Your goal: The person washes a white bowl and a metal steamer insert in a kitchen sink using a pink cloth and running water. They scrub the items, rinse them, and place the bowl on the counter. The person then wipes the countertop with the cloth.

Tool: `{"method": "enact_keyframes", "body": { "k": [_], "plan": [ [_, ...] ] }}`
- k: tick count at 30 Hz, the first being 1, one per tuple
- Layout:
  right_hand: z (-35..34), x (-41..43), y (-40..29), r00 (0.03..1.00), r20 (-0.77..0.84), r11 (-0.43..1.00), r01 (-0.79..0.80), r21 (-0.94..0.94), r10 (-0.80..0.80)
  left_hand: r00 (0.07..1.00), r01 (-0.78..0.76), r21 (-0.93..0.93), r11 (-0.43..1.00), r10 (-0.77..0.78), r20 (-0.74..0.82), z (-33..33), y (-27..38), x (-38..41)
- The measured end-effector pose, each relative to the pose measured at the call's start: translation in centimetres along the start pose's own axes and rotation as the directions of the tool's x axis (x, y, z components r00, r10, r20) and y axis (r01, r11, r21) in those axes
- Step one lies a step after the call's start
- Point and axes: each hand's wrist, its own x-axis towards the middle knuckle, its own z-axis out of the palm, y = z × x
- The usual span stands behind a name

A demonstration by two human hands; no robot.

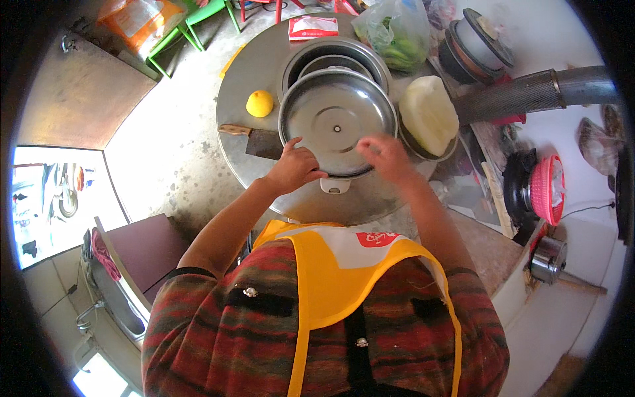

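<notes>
A wide, shallow round metal pan [338, 114] with a white side handle [335, 186] lies before me on a round metal-topped table [237, 97]. My left hand [296, 167] is over its near left rim, thumb and forefinger spread, with nothing seen in it. Over the near right part of the pan is my right hand [384, 155], blurred and with bent fingers; whether it holds anything is unclear. A cleaver [263, 143] with a wooden handle lies left of the pan, its blade end hidden by the pan and my hand. Beyond the cleaver sits a yellow round fruit [259, 103].
A large pale peeled melon or gourd piece [429, 116] rests in a bowl at right. Behind the pan stand a deeper metal basin [292, 59], a red-and-white tissue pack [312, 28] and a plastic bag of green vegetables [394, 37]. A metal stovepipe [526, 94] juts in from the right.
</notes>
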Motion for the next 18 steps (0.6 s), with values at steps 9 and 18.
{"method": "enact_keyframes", "body": {
  "k": [9, 18],
  "plan": [
    [-11.3, 6.8, 2.3, 0.706, -0.708, 0.999, -0.052, -0.012, 0.028, 0.997, -0.029, -0.041, 0.999, 0.026, -0.078, 0.3, -0.1, -0.1],
    [-12.6, 11.9, 0.9, 0.55, -0.822, 0.989, 0.078, -0.127, -0.149, 0.997, -0.022, -0.082, 0.996, 0.016, -0.075, 0.0, 0.1, 0.0]
  ]
}}
